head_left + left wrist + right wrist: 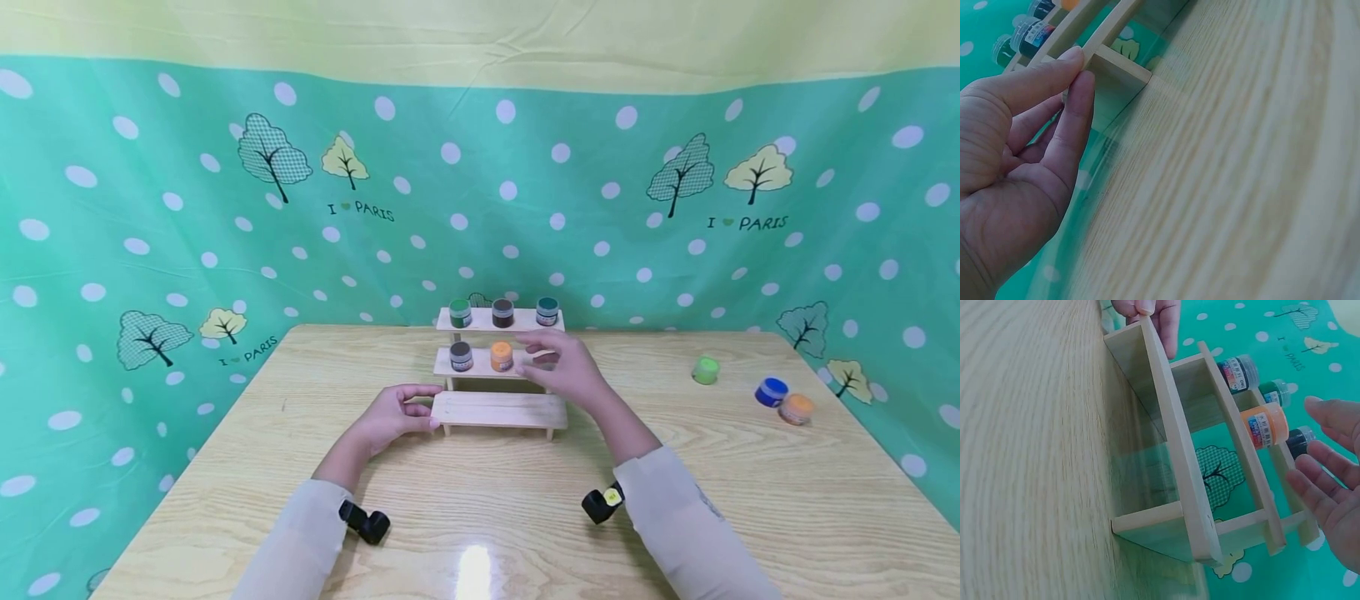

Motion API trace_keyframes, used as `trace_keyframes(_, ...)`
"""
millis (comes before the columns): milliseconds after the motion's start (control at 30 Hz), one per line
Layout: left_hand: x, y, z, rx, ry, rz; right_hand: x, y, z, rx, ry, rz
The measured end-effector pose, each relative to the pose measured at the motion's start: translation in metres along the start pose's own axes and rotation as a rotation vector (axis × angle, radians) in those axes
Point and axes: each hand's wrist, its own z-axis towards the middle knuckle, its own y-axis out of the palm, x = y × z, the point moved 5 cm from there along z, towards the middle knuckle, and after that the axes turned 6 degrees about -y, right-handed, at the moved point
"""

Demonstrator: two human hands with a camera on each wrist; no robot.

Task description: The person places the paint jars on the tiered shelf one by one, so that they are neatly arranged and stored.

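Observation:
A three-step wooden shelf rack (498, 410) stands on the table. My left hand (393, 412) pinches the left end of its lowest step between thumb and fingers, as the left wrist view shows close up. On the middle step sit an orange paint jar (502, 357) and, to its left, a dark grey paint jar (461, 357). Over the right part of that step is my right hand (566, 367), fingers spread and holding nothing, just right of the orange jar. The top step carries a green jar (460, 313), a dark brown jar (502, 313) and a teal jar (547, 312).
Toward the table's right side are a light green jar (706, 370), a blue jar (771, 392) and another orange jar (796, 409), the last two side by side. Behind the wooden table (480, 500) hangs a green dotted curtain (525, 208).

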Motion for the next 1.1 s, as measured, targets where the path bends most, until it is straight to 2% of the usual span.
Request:
trace_keyframes(333,0.0,0.001,-0.002,-0.007,-0.001,-0.011,-0.008,-0.008,-0.014,-0.003,-0.068,0.043)
trace_keyframes(800,0.001,0.001,-0.002,-0.002,0.002,-0.007,-0.016,-0.028,-0.025,0.054,-0.158,0.062)
trace_keyframes(1100,0.001,0.002,-0.002,0.001,-0.002,-0.015,-0.015,-0.037,-0.033,0.066,-0.131,0.063)
